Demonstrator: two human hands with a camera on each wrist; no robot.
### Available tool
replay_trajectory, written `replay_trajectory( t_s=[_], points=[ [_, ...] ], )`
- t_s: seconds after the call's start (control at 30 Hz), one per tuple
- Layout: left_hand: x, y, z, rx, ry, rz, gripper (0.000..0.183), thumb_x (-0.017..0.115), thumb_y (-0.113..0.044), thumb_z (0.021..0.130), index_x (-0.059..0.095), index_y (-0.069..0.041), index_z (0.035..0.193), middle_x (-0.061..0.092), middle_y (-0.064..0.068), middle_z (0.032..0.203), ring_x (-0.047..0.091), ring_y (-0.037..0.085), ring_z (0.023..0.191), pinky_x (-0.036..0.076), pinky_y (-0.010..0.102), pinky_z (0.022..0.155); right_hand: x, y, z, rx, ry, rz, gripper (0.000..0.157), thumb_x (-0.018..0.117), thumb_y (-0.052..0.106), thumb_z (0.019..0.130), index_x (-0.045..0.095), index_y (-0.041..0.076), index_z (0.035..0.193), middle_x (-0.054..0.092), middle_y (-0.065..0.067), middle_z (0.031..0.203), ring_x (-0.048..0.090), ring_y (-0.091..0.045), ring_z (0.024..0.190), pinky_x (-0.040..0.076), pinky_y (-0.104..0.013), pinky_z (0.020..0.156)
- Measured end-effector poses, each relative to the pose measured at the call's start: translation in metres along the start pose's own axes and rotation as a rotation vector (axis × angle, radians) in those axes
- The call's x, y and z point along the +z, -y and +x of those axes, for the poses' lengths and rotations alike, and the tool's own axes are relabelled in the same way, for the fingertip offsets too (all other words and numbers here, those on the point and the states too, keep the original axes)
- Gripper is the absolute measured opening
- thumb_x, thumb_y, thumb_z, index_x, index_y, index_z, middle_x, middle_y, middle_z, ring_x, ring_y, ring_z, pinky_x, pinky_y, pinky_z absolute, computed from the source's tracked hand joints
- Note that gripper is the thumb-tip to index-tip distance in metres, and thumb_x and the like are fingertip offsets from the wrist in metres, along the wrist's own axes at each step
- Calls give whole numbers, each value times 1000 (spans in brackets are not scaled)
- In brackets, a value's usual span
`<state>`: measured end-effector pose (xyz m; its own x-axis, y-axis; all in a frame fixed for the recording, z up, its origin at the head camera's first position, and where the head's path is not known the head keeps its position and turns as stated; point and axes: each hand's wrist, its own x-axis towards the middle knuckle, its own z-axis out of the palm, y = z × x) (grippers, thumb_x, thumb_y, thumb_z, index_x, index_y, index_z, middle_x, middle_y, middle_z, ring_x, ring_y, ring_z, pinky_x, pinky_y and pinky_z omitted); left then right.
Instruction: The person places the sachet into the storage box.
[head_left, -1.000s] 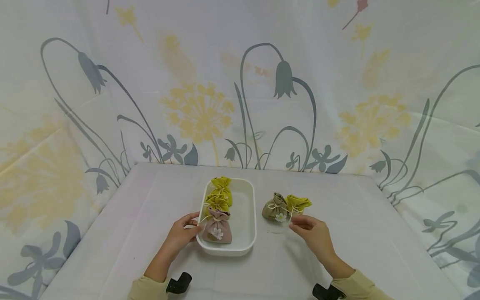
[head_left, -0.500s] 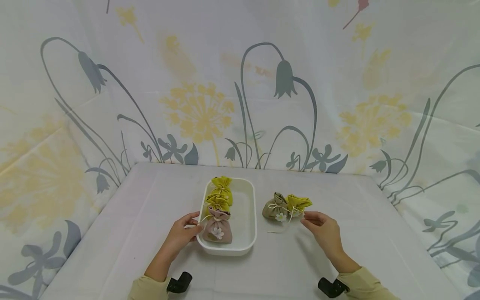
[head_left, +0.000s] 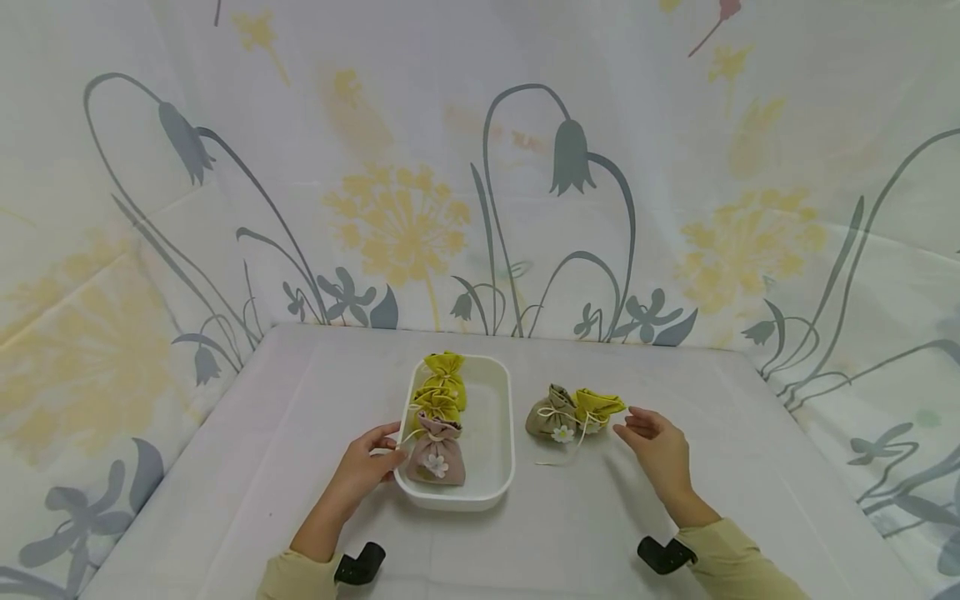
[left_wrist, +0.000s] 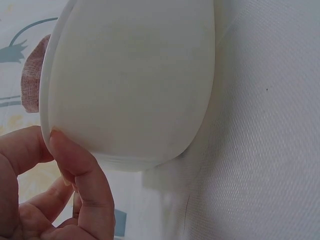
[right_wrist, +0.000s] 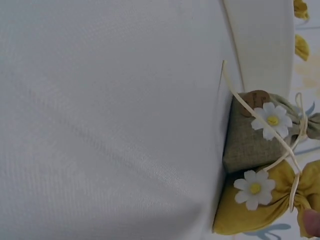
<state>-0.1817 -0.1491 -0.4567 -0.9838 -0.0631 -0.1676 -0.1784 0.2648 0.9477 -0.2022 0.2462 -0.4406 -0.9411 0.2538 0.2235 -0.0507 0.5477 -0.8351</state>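
My left hand pinches the left rim of a white plastic tray between thumb and fingers; the left wrist view shows the tray's outer wall up close. To the right of the tray, a yellow drawstring pouch stands against an olive-brown one, each bearing a white daisy. A cream cord trails from the yellow pouch's neck. My right hand is beside the yellow pouch, thumb and forefinger apart at its gathered top. Only one fingertip shows in the right wrist view.
Inside the tray, along its left side, a pink pouch with a white flower sits in front of two yellow pouches. The white-covered table meets a flower-printed cloth at the back.
My right hand has moved away from the cord's end, rightward and slightly back, to the yellow pouch's right side. The cord now hangs loose. My left hand stays on the tray.
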Motion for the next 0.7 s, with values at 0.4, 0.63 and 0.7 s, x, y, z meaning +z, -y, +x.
replay_trajectory(
  t_s=[0.4, 0.63, 0.7],
  points=[
    [0, -3, -2, 2, -1, -3, 47, 62, -7, 85, 51, -1, 130, 51, 12, 100, 55, 17, 79, 52, 30, 64, 7, -3, 17, 32, 109, 52, 50, 71, 14, 83, 53, -7, 124, 60, -24, 112, 60, -21, 96, 45, -10, 69],
    [0, -3, -3, 0, 1, 1, 47, 62, -7, 85, 51, -1, 130, 51, 12, 100, 56, 18, 79, 52, 30, 64, 12, 0, 23, 38, 106, 109, 49, 73, 18, 81, 56, -3, 122, 61, -21, 111, 55, 2, 84, 47, -12, 69],
    [0, -2, -3, -3, -1, 3, 47, 62, -7, 85, 51, -1, 130, 51, 12, 100, 56, 19, 80, 52, 30, 64, 14, 2, 25, 30, 108, 131, 48, 74, 17, 80, 57, -3, 120, 61, -21, 111, 55, 2, 83, 47, -13, 69]
  ],
)
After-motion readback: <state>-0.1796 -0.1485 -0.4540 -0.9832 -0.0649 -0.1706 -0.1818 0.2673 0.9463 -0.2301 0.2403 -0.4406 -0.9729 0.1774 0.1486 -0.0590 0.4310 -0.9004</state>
